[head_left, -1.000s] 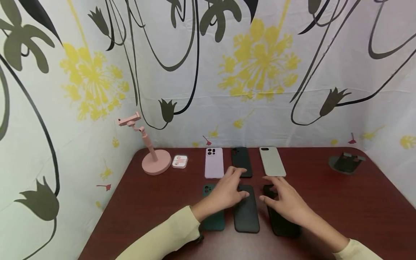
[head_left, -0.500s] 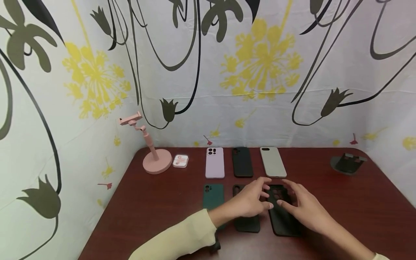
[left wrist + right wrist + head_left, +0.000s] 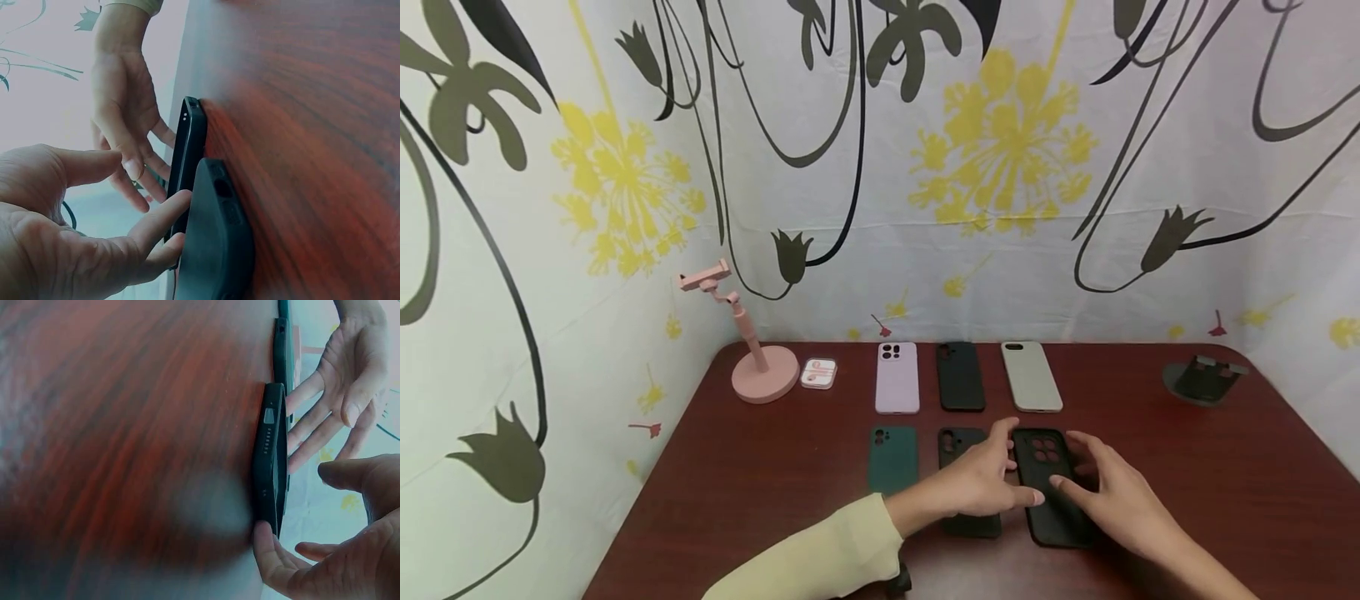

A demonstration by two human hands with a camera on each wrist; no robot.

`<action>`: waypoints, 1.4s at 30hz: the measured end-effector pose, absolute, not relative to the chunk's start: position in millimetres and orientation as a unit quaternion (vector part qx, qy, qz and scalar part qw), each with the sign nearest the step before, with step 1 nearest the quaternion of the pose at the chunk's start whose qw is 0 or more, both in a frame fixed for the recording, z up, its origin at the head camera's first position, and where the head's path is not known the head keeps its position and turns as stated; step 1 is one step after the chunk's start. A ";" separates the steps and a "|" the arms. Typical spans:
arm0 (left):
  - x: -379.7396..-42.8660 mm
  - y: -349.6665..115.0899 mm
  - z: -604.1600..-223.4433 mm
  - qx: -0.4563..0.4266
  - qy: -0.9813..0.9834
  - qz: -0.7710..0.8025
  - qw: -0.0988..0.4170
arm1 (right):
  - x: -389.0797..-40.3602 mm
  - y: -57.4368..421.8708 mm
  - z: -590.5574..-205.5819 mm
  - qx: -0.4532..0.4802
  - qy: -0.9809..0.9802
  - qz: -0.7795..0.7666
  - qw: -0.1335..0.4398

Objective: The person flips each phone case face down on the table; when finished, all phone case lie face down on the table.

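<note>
Both hands flank a black phone case [image 3: 1048, 521] with a camera cutout, lying at the right of the front row. My left hand [image 3: 981, 482] hovers over the middle dark phone case [image 3: 973, 527], its fingers by the black case's left edge and its thumb over that case. On the other side, my right hand [image 3: 1120, 500] has loosely bent fingers along the right edge. In the right wrist view, one right fingertip [image 3: 264, 534] meets the black case's [image 3: 267, 450] edge. Whether the left fingers touch it is unclear. A teal phone case [image 3: 893, 458] lies left, partly behind the left forearm.
Behind stand a lilac phone case [image 3: 897, 379], a black one [image 3: 960, 379] and a pale grey one [image 3: 1032, 379] in a row. A pink phone stand [image 3: 765, 375] and a small white square box [image 3: 818, 373] sit back left, a dark folding stand [image 3: 1202, 382] back right.
My left hand has moved right, from above the middle case to the left edge of the right black case. My right hand has shifted right and slightly nearer, uncovering more of that case.
</note>
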State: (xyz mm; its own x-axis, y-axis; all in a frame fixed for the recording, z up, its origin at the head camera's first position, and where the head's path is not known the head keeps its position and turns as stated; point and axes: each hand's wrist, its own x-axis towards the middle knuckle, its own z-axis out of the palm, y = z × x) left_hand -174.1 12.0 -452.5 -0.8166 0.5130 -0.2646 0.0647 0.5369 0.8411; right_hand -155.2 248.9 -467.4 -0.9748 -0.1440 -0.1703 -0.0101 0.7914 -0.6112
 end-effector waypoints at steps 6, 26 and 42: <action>-169.3 17.0 -455.3 0.163 0.834 0.463 0.254 | -155.7 249.5 -468.3 -0.026 0.938 -0.321 0.125; -168.1 27.4 -455.4 0.085 0.741 0.581 0.326 | -155.7 249.4 -469.7 -0.004 0.920 -0.363 0.148; -171.8 31.3 -454.3 0.062 0.747 0.578 0.323 | -159.7 254.6 -465.0 0.025 0.883 -0.429 0.191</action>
State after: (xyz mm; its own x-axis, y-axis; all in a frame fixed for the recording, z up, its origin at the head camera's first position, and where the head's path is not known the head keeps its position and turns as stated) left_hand -171.8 31.3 -454.3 -0.7839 0.4658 -0.4105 -0.2803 0.3243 0.9034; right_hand -159.7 254.6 -465.0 -0.9257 -0.1197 -0.3588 0.2080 0.6313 -0.7471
